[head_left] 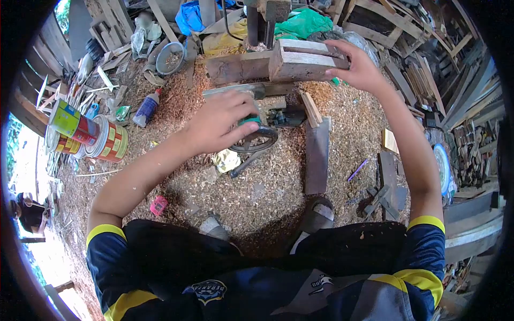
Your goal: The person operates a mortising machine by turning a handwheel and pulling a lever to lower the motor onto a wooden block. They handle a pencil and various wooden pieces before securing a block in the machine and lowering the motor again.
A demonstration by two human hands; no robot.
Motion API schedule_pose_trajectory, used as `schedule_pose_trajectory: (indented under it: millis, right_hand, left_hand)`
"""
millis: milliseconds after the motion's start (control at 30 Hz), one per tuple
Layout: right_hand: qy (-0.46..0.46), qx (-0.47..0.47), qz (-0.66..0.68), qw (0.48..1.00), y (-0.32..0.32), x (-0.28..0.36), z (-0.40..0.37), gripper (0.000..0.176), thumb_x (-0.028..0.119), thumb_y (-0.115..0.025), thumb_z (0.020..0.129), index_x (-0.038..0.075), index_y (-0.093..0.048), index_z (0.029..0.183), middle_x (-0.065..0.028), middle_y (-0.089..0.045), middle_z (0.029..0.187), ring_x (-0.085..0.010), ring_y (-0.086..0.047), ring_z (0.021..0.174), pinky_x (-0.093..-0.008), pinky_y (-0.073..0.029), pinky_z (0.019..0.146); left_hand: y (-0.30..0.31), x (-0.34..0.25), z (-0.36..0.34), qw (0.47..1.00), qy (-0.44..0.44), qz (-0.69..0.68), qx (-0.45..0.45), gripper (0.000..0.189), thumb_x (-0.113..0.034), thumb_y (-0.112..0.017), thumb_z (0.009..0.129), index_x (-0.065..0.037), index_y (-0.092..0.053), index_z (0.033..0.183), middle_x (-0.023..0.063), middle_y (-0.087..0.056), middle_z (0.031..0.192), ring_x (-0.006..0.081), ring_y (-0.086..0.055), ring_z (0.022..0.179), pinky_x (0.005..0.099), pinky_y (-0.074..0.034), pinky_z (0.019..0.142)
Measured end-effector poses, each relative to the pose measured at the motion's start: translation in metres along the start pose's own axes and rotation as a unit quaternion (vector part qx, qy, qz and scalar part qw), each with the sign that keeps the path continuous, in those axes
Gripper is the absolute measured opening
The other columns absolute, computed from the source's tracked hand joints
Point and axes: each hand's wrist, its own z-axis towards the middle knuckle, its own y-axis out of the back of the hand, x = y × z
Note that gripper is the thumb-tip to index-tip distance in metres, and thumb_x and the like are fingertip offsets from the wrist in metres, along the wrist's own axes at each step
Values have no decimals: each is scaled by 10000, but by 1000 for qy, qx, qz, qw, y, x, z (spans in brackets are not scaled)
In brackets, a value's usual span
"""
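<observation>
A black handwheel (256,143) with a green hub sits low at the centre of a machine. My left hand (227,122) lies over the wheel's upper left side, fingers curled and thumb along the rim. Its palm side is hidden. To the upper right, my right hand (357,67) grips the right end of a slotted wooden block (305,60), thumb on the near face and fingers over the top. This block lies against a longer weathered board (238,68) behind the machine's metal bar (214,91).
A dark plank (317,158) with thin wood strips (310,109) at its far end lies right of the wheel. Paint cans (110,140), a blue bottle (146,109) and a bucket (171,58) stand left. Wood shavings (267,187) cover the ground. Scrap wood (471,144) is piled right.
</observation>
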Motion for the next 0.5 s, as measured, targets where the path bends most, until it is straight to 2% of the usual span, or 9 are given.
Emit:
schedule_pose_trajectory:
  millis: [67, 167, 267, 400, 467, 500]
  right_hand:
    - [1, -2, -5, 1000, 0, -1, 1, 763, 105, -914, 844, 69, -597, 1538, -134, -680, 1434, -272, -649, 1339, -409, -494, 1161]
    - [3, 0, -13, 1000, 2, -1, 4, 762, 107, -916, 842, 67, -601, 1535, -137, -683, 1429, -277, -650, 1339, -414, -495, 1163]
    - [3, 2, -20, 1000, 2, 5, 1, 758, 114, -916, 842, 71, -605, 1531, -143, -682, 1433, -287, -650, 1342, -420, -495, 1164]
    - [6, -9, -40, 999, -1, 3, -4, 748, 125, -917, 839, 83, -614, 1522, -155, -676, 1439, -314, -649, 1348, -422, -489, 1172]
    - [9, -10, -39, 999, -2, 2, -4, 748, 130, -919, 836, 85, -617, 1519, -157, -675, 1437, -318, -648, 1350, -420, -488, 1174]
    - [14, -14, -41, 999, -2, 2, -4, 747, 135, -921, 834, 87, -620, 1516, -158, -674, 1435, -323, -647, 1351, -417, -486, 1176]
  left_hand:
    - [-13, 11, -2, 995, 8, 4, -100, 319, -313, -600, 1078, -37, -680, 1219, 172, -669, 1220, 398, -635, 1210, 519, -482, 1065]
    - [-14, 37, 5, 988, 54, -57, -132, 319, -320, -609, 1078, -41, -681, 1216, 169, -667, 1200, 396, -638, 1198, 509, -485, 1064]
    - [-12, 25, 8, 989, 91, -18, -116, 322, -326, -623, 1075, -44, -685, 1219, 170, -670, 1198, 388, -643, 1171, 490, -493, 1040]
    - [-21, -22, 5, 997, 50, 2, -61, 311, -326, -632, 1071, -45, -680, 1195, 173, -668, 1172, 378, -642, 1127, 473, -494, 1012]
    - [-32, -23, 2, 992, 7, 21, -127, 331, -354, -645, 1064, -41, -661, 1169, 173, -660, 1161, 371, -629, 1115, 472, -481, 997]
    - [-28, -21, -1, 993, 27, 10, -118, 331, -350, -601, 1089, -35, -629, 1185, 167, -648, 1153, 350, -615, 1120, 466, -464, 1005]
